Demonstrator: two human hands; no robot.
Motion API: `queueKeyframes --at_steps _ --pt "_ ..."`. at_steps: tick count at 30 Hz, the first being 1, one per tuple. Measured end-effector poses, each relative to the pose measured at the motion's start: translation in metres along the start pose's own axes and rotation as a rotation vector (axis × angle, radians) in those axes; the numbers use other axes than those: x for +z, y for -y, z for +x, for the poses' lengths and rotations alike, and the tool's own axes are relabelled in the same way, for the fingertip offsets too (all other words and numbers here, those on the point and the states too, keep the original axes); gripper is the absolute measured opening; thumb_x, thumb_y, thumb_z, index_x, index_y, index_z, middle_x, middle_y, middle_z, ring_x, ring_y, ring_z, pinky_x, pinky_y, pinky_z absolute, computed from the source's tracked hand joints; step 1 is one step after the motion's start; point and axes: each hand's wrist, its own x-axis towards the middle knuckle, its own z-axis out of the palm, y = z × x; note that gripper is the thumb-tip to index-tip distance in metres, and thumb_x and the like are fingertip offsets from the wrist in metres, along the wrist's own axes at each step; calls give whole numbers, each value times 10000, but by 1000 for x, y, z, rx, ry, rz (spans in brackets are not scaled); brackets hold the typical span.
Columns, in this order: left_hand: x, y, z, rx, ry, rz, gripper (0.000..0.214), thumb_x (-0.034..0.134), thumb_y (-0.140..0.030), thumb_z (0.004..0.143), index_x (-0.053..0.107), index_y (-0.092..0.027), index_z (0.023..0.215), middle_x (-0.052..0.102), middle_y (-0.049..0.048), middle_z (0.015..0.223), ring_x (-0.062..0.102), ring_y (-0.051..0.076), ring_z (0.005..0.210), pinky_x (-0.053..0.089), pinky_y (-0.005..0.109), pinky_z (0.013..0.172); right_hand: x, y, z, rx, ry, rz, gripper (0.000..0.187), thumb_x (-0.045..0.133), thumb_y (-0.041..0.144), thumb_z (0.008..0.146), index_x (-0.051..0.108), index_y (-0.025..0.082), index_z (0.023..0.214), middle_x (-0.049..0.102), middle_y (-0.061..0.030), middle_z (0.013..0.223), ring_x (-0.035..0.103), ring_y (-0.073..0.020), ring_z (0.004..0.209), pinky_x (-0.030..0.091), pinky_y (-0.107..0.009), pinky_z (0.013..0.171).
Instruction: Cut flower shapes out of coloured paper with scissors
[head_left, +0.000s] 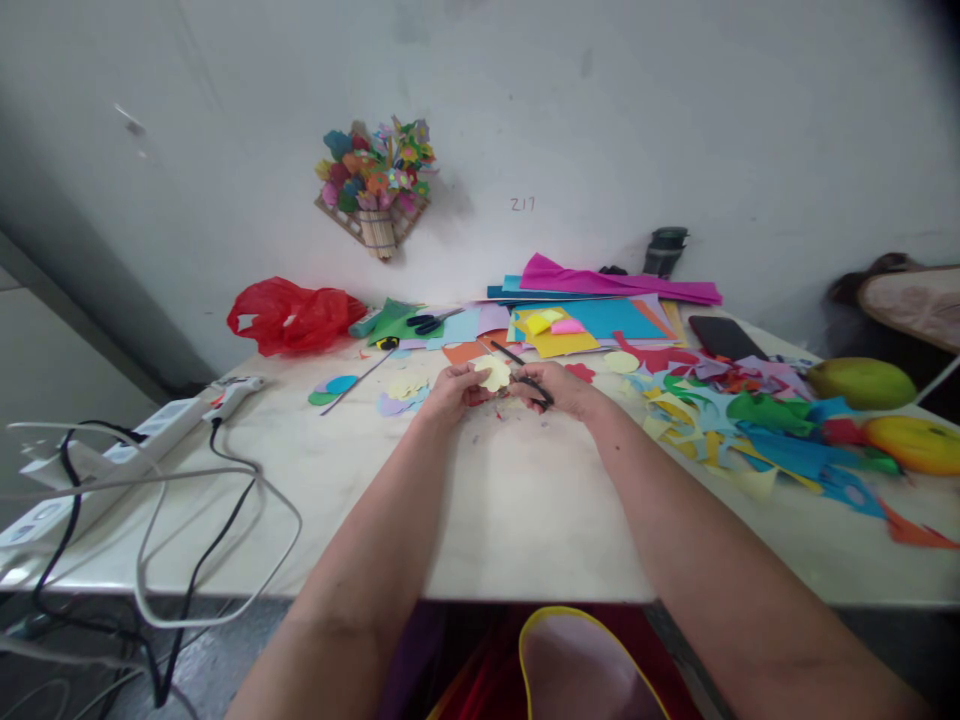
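My left hand (454, 388) is closed on a small pale yellow paper piece (494, 373), held above the middle of the white table (480, 510). My right hand (561, 388) grips black-handled scissors (525, 370), whose blades point up and left, meeting the paper's edge. Both arms reach forward from the near table edge. More pale yellow and lilac cut-outs (403, 392) lie just left of my left hand.
Coloured paper sheets (592, 315) are stacked at the back, scraps (750, 425) spread on the right beside a phone (726, 338) and two mangoes (862, 382). A red bag (289, 315), a second pair of scissors (427, 321), a power strip (142, 445) with cables lie left.
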Motion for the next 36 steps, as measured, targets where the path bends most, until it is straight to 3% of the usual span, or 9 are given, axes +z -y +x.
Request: queueKeyframes --at_steps 13,22,36 --pt "-4 4 5 53 -61 -28 368 869 -267 508 528 -142 570 659 53 626 637 168 563 523 291 547 1 3 0 1 -14 8 220 780 271 669 594 159 701 490 52 449 402 -68 380 300 -192 353" --pt "-4 3 4 67 -63 22 337 841 -255 546 520 -153 541 584 14 522 533 110 447 431 241 434 -2 -6 3 -22 19 5 226 722 305 737 553 166 681 501 42 474 421 -70 392 308 -191 372" --pt "1 0 0 72 -30 42 310 837 -237 501 543 -145 519 589 29 515 546 129 486 434 264 496 -2 -2 -1 -2 14 -43 299 791 362 674 582 156 731 528 41 506 416 -62 406 298 -195 390"
